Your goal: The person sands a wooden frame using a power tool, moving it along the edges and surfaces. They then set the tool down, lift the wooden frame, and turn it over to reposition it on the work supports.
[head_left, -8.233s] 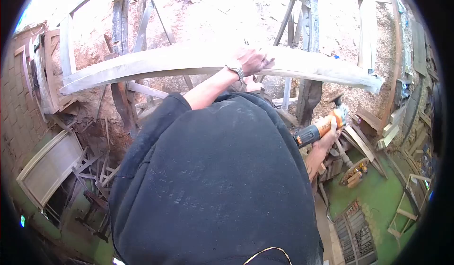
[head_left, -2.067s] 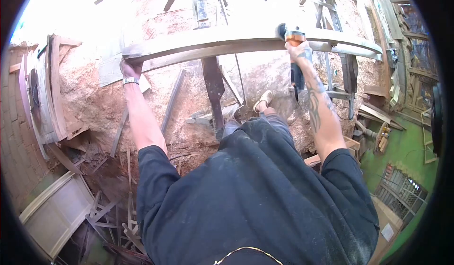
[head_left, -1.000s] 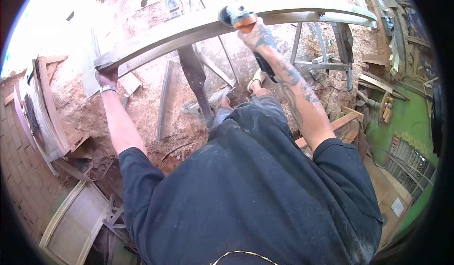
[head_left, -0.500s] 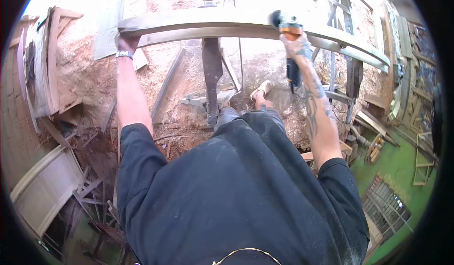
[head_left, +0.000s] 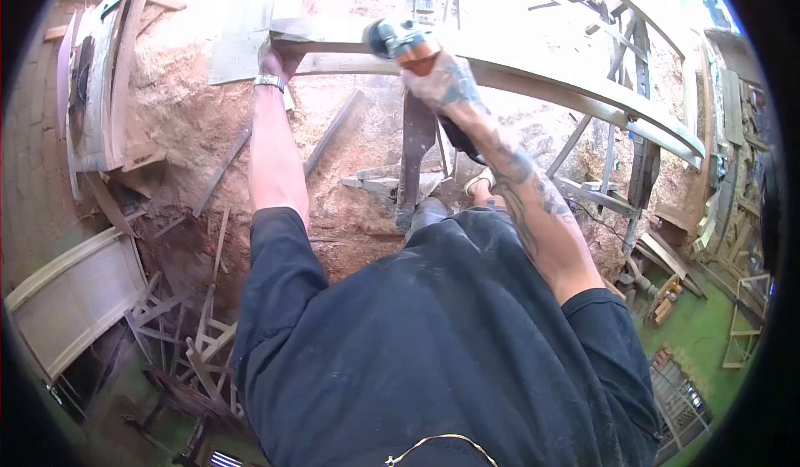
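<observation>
My left hand [head_left: 278,61], with a watch at the wrist, is wrapped round the left end of a long, pale wooden beam [head_left: 542,84]. My right hand [head_left: 437,79] grips an orange and black power tool [head_left: 410,44], its round head over the beam's upper face, right of my left hand. The tool's black body runs back under my forearm. Whether the head touches the wood cannot be made out. A dark upright post [head_left: 417,134] stands beneath the beam.
Dusty ground with loose boards [head_left: 333,132] lies below the beam. A pale panel [head_left: 79,300] and a heap of wooden frames [head_left: 179,325] are at the lower left. Planks [head_left: 667,259] lie at the right, by a green floor [head_left: 700,325].
My right hand has moved the tool left along the beam, closer to my left hand. The whole view has shifted, so the beam's left end appears further right; my left hand still holds it.
</observation>
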`<action>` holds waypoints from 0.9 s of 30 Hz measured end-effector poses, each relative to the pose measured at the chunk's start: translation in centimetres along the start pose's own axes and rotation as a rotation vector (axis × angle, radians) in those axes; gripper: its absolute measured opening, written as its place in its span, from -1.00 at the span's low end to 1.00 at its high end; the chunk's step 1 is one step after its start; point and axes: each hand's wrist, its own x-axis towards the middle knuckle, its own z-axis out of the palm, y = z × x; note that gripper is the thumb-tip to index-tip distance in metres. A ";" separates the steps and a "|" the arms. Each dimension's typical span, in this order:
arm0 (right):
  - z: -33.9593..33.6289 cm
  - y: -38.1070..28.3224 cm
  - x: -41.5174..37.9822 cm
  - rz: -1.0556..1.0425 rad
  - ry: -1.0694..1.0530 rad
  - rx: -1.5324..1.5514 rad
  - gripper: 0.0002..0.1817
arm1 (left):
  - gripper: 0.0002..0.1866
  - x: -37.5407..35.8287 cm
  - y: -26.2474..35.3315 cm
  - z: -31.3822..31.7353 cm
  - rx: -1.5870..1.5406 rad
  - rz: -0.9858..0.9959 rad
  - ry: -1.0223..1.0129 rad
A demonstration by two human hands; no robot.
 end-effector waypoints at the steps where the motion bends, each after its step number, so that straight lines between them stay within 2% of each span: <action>1: 1.2 0.0 0.5 -0.051 -0.024 0.002 -0.52 | -0.45 0.0 0.2 0.0 0.003 -0.015 0.007; 2: 2.1 0.2 0.4 -0.126 -0.023 0.097 -0.54 | -0.44 0.0 0.0 0.2 0.007 -0.036 0.011; 4: 3.7 -1.5 1.1 -0.067 -0.029 -0.002 -0.59 | -0.41 -1.1 0.4 1.4 0.044 -0.058 0.020; 5: 4.4 -1.9 1.6 -0.051 -0.045 0.079 -0.60 | -0.41 -0.3 0.0 0.0 0.071 -0.031 -0.067; 6: 4.0 -3.1 1.1 -0.030 -0.006 0.036 -0.58 | -0.42 0.7 0.0 -1.1 0.096 -0.001 -0.155; 8: 2.6 -3.8 0.3 -0.029 0.003 0.032 -0.54 | -0.43 0.6 0.6 -0.8 0.026 -0.058 -0.142; 9: 2.3 -2.7 0.2 -0.007 0.009 0.045 -0.54 | -0.43 1.0 0.5 -1.3 -0.002 -0.074 -0.071; 12: 0.6 1.0 -0.5 0.052 0.023 0.038 -0.50 | -0.45 1.1 0.5 -2.0 -0.032 -0.062 -0.104; 14: -1.6 1.8 -2.3 0.110 0.060 -0.005 -0.45 | -0.47 2.8 0.8 -4.9 -0.160 -0.136 -0.392; 15: -1.6 2.8 -2.6 0.166 0.060 0.000 -0.27 | -0.47 2.8 0.8 -5.1 -0.222 -0.174 -0.535; 18: -2.4 5.3 -3.4 0.206 0.088 -0.045 -0.27 | -0.50 2.4 0.7 -5.0 -0.148 -0.118 -0.416; 19: -2.4 6.3 -3.8 0.130 0.165 -0.066 -0.35 | -0.49 2.1 0.7 -4.4 -0.109 -0.104 -0.338; 21: -2.9 8.0 -4.1 0.159 0.187 -0.064 -0.33 | -0.48 1.8 0.9 -3.9 -0.028 -0.073 -0.179; 27: -5.9 11.6 -4.3 0.235 0.256 -0.049 -0.31 | -0.46 1.6 0.9 -4.0 -0.045 -0.067 -0.168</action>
